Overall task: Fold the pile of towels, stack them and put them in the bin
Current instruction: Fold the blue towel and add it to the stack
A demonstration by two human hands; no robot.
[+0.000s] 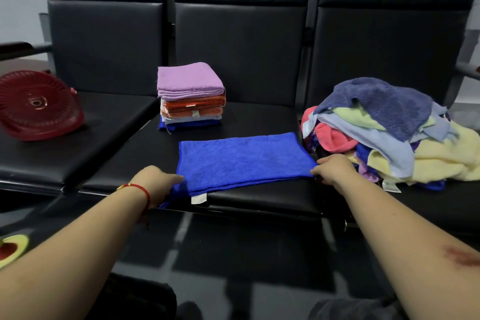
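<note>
A blue towel (241, 161), folded once, lies flat on the middle black seat (259, 117). My left hand (155, 182) pinches its near left corner, and my right hand (333, 169) pinches its near right corner. A white label hangs from the towel's front edge. Behind the blue towel stands a neat stack of folded towels (191, 96) with a purple one on top. An unfolded pile of towels (389, 130) in mixed colours sits on the right seat. A red bin (36, 109) lies on its side on the left seat.
Three joined black seats with tall backrests fill the view. A gap separates the left seat (52, 158) from the middle one. Dark tiled floor (233, 254) lies below the front edge of the seats.
</note>
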